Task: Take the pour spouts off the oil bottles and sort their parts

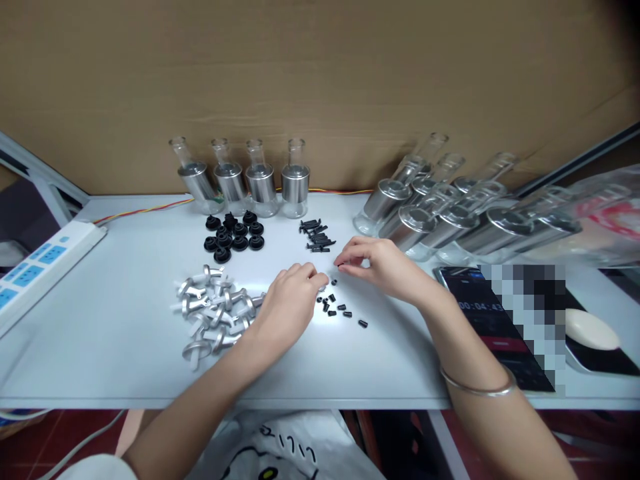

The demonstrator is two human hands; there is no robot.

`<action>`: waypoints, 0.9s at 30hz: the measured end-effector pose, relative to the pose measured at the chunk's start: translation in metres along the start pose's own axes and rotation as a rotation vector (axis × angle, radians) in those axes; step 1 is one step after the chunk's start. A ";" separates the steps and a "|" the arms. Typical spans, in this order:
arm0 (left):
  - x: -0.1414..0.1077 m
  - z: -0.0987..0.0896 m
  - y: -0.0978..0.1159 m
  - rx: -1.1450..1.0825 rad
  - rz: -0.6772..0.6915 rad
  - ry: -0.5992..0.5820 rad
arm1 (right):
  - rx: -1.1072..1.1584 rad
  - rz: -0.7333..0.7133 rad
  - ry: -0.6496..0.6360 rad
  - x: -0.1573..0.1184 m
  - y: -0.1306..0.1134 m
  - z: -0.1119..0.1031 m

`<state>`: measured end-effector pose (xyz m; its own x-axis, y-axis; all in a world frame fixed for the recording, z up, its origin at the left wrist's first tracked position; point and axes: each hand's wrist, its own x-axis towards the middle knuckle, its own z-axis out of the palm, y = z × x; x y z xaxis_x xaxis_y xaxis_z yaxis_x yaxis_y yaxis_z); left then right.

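My left hand (293,297) is closed just right of a pile of silvery spout pieces (220,313), its fingertips pressed round something I cannot make out. Facing it, my right hand (383,267) pinches a small dark piece (341,267) between thumb and forefinger. Several small black caps (342,307) lie scattered on the white table (320,373) below and between the hands. Behind them is a heap of thin black parts (317,237). Round black stoppers (240,230) form a group at the back left.
Four glass bottles with metal sleeves (295,183) stand along the cardboard wall. More bottles (417,223) crowd the back right, beside a plastic bag (615,213). A tablet with a timer (480,307) and a white oval object (593,329) lie right; a power strip (47,267) lies left.
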<state>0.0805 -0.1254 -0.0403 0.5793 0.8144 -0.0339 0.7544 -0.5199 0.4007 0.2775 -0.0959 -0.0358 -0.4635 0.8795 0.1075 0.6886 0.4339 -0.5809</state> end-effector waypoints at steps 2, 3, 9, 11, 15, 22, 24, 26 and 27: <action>0.004 0.005 -0.004 -0.018 0.020 0.014 | 0.014 0.011 -0.027 0.001 -0.001 0.002; 0.005 0.007 -0.006 -0.030 0.036 0.018 | 0.021 0.029 -0.043 0.001 -0.002 0.002; 0.008 0.011 -0.008 -0.069 0.065 0.002 | 0.010 0.087 -0.113 0.004 -0.001 0.008; 0.008 0.011 -0.007 -0.070 0.064 0.006 | -0.001 0.061 -0.124 0.004 0.000 0.010; 0.008 0.012 -0.006 -0.084 0.038 0.035 | -0.015 0.046 -0.140 0.003 0.000 0.009; 0.008 0.019 -0.008 -0.281 -0.035 0.163 | -0.015 0.051 -0.175 -0.005 -0.008 -0.005; 0.008 0.021 -0.009 -0.397 -0.096 0.212 | -0.038 0.098 -0.263 -0.007 -0.014 -0.004; 0.009 0.020 -0.011 -0.462 -0.155 0.273 | -0.128 0.154 -0.274 -0.008 -0.021 0.001; 0.009 0.019 -0.011 -0.472 -0.185 0.297 | -0.182 0.171 -0.260 -0.008 -0.024 0.003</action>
<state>0.0832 -0.1170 -0.0625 0.2880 0.9535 0.0885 0.5766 -0.2464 0.7790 0.2628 -0.1140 -0.0253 -0.4433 0.8734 -0.2017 0.8457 0.3330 -0.4172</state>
